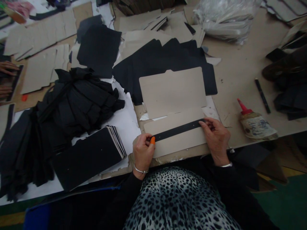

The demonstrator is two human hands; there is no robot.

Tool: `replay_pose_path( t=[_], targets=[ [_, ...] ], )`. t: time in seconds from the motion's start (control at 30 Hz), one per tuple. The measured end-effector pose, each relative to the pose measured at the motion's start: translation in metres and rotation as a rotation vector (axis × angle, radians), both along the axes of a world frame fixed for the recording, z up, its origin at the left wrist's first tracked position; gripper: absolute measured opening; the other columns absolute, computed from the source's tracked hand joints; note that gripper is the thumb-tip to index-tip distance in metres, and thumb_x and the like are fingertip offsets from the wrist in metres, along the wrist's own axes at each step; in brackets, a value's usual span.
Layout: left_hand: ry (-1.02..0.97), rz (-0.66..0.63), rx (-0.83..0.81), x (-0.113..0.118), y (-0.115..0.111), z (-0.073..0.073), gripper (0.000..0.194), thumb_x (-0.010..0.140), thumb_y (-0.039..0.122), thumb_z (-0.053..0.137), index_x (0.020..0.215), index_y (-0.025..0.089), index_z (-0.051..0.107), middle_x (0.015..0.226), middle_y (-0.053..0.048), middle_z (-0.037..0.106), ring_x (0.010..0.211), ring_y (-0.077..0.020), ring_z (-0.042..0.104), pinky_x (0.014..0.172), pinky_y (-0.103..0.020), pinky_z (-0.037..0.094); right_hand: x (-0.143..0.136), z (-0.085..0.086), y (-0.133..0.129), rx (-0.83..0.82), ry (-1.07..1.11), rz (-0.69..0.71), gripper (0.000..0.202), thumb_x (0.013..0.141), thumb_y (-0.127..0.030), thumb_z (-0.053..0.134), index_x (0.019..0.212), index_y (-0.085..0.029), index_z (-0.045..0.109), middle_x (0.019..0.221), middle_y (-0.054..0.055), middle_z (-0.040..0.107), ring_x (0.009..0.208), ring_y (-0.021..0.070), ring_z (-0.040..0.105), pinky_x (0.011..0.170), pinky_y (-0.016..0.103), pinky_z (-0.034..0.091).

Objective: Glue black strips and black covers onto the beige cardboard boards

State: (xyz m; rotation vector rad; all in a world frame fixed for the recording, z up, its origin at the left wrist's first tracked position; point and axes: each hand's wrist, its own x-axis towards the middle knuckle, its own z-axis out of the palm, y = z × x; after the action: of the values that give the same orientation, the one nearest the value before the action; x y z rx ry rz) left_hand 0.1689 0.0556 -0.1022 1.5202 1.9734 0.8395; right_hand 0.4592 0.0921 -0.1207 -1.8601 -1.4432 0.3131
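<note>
A narrow black strip stretches across a beige panel in front of me. My left hand pinches the strip's left end; an orange cover sits on its thumb. At the other end, my right hand pinches the strip between thumb and fingers. Directly behind lies a second beige panel with rounded corners and a small tab on its far edge. It partly covers a fan of black panels.
Left of me are a heap of black strips and a stack of black panels. To the right lie a red-tipped glue bottle and a black pen. A clear plastic bag rests farther back. Another person's hands show at far left.
</note>
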Motion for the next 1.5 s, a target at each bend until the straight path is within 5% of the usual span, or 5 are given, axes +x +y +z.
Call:
replay_pose_path(
  t=[1.5],
  targets=[
    [0.048, -0.024, -0.029, -0.011, 0.003, -0.008, 0.015, 0.08, 0.027, 0.065, 0.095, 0.024, 0.068, 0.066, 0.003, 0.064, 0.059, -0.0176, 0.063, 0.061, -0.03, 0.051, -0.002, -0.002, 0.005, 0.012, 0.064, 0.004, 0.024, 0.091, -0.039, 0.072, 0.107, -0.022, 0.073, 0.083, 0.002, 0.07, 0.069, 0.0178, 0.061, 0.071, 0.033, 0.05]
  ],
)
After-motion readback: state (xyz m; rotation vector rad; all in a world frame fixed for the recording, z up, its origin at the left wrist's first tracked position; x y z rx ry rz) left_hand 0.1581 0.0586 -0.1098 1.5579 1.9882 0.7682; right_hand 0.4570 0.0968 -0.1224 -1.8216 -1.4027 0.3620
